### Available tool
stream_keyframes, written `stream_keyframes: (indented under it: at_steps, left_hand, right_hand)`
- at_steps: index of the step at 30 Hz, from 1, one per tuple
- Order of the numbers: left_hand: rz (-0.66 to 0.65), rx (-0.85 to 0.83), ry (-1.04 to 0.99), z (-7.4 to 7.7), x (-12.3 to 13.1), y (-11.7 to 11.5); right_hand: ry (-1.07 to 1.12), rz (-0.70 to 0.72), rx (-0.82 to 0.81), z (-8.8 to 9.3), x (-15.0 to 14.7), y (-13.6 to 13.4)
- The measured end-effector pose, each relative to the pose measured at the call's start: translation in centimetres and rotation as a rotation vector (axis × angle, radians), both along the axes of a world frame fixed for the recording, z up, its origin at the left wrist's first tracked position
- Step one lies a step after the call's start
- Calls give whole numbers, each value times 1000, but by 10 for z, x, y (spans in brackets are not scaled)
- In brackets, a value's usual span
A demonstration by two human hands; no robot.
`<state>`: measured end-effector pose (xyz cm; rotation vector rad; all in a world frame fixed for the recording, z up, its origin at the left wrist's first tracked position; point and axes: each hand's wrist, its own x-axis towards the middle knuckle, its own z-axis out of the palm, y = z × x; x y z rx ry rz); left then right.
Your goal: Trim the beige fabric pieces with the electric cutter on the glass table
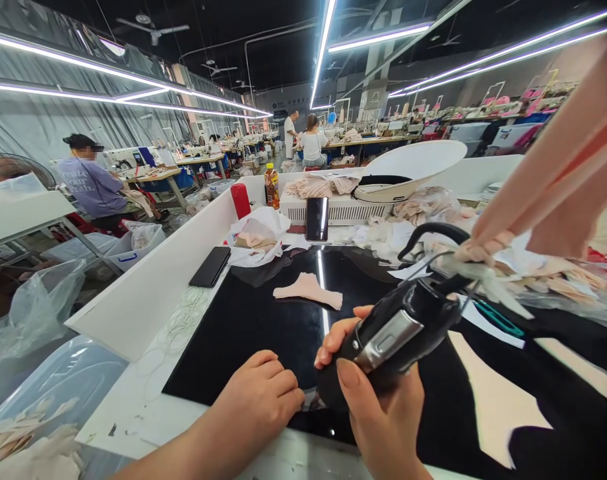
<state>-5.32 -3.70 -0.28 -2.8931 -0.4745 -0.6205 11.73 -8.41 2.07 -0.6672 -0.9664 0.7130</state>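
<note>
Head view, single frame. Working surface: black mat (263, 313) set in a white table (148, 293) with a raised white rim.

Left hand (263, 400): rests knuckles-up on the near edge of the mat, fingers curled in to a loose fist. Whether anything lies inside it, cannot tell.

Right hand (378, 420): wrapped around the lower end of a black handheld tool (398, 330), thumb up along its side. The tool has a silver panel on its body and is tilted, pointing up and right. A black cord (428, 232) loops up from its far end. The tool is just right of the left hand, over the mat's near edge.

On the mat: one pink fabric piece (308, 289) lies flat, beyond both hands and apart from them.

Right side: pink fabric strips (558, 173) hang down from the upper right, their lower ends near the tool's tip.

Table, far side: dark phone (210, 267) flat on the white border at left; second phone (317, 218) propped upright against a white slatted box (343, 208); orange-capped bottle (271, 185); red cylinder (241, 200); crumpled plastic bag (257, 237) with pink pieces.

Background: a seated person (91, 183) at a sewing table on the left.
</note>
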Motion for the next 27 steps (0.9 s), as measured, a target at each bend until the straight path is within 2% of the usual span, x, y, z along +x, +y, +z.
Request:
stream_keyframes:
  at_steps: [5, 11, 19, 27]
  left_hand:
    - [27, 75, -8, -7, 1, -3]
    - [44, 92, -46, -17, 2, -2]
    - [15, 77, -80, -16, -2, -4]
    - [-21, 133, -93, -5, -1, -10]
  right_hand:
    - [2, -3, 11, 1, -1, 0]
    - [-8, -7, 5, 1, -1, 0]
    - [-23, 4, 26, 0, -1, -1]
    - [-29, -3, 25, -1, 0, 0]
